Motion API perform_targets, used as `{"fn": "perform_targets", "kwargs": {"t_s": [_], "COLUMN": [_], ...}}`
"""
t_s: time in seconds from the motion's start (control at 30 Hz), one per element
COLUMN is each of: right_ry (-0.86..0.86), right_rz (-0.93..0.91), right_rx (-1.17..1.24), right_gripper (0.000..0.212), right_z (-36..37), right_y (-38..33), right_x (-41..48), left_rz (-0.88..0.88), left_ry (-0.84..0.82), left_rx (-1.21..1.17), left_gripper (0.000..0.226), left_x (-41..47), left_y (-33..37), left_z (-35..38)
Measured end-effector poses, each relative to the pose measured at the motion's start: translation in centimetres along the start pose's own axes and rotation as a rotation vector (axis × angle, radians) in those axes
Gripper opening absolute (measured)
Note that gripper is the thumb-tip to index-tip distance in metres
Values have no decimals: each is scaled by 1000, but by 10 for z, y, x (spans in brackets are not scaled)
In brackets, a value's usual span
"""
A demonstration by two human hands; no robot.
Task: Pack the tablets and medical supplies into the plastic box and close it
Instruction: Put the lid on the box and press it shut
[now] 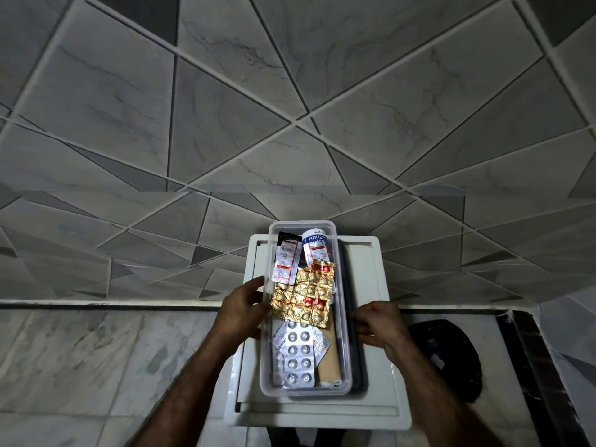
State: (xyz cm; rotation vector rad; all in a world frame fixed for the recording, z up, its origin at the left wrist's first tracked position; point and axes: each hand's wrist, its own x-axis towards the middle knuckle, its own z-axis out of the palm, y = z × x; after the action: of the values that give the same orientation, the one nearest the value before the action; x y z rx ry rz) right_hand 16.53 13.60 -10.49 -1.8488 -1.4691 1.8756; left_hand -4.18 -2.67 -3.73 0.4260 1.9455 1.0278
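A clear plastic box point(301, 223) stands lengthwise on a white square stand point(371, 279). Inside lie a crumpled gold tablet strip point(303, 295), a silver blister pack point(298, 356), a white and red tablet strip point(285, 262), an adhesive tape package point(317, 245) and a brown flat piece point(330, 356). My left hand point(245, 308) grips the box's left wall at mid-length. My right hand point(380, 324) curls its fingers on the right side, where a darker rim point(356, 350) runs along the box. I cannot tell whether that rim is the lid.
The stand sits against a low ledge point(129, 303) of a tiled wall, on a marble floor point(96, 366). A black bag point(448, 356) lies on the floor just right of the stand. A dark strip point(529, 366) borders the floor at the far right.
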Motion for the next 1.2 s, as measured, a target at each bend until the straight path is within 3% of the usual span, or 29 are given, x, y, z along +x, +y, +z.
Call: {"fn": "perform_targets", "kwargs": {"t_s": [0.33, 0.73, 1.0, 1.2], "right_ry": [40, 233, 370, 345], "right_rz": [-86, -378, -561, -656], "right_rx": [96, 23, -182, -336], "right_gripper": [6, 18, 11, 7], "right_z": [-35, -66, -45, -16], "right_y": [-9, -60, -85, -97], "right_x": [-12, -54, -99, -127], "left_rz": [-24, -3, -7, 9], "left_ry": [-3, -22, -52, -68], "left_rx": [18, 39, 14, 10], "left_gripper": [55, 54, 53, 52], "left_x": [1, -1, 0, 4], "left_y": [-7, -11, -11, -9], "left_z": [-11, -2, 9, 16]}}
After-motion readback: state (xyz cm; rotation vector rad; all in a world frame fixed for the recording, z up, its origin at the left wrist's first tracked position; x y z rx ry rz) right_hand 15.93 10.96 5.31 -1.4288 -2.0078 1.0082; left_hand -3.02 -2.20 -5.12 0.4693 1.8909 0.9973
